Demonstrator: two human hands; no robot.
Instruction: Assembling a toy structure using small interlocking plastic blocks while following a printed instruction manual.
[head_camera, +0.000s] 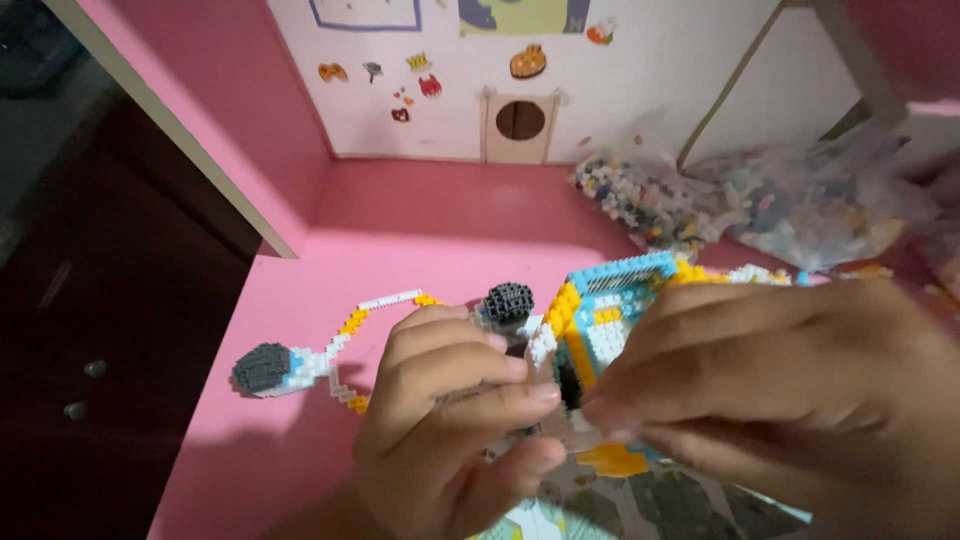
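The half-built block model (605, 320) of blue, white and yellow sat above the pink desk (420, 250), pinched by left hand (450, 420) and right hand (780, 400), with a loose block chain (330, 360) and bagged bricks (740, 200) apparently unused.

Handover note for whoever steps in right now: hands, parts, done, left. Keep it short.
Left hand: fingers curled against the block model, at its grey-topped side.
Right hand: closed over the model's right side, fingertips pinching at its front edge.
Model: held above the pink desk; blue, white and yellow walls built up.
Separate built piece, grey-ended with a white-yellow strip, lies on the desk, unattached.
Bags of loose bricks sit at the back.
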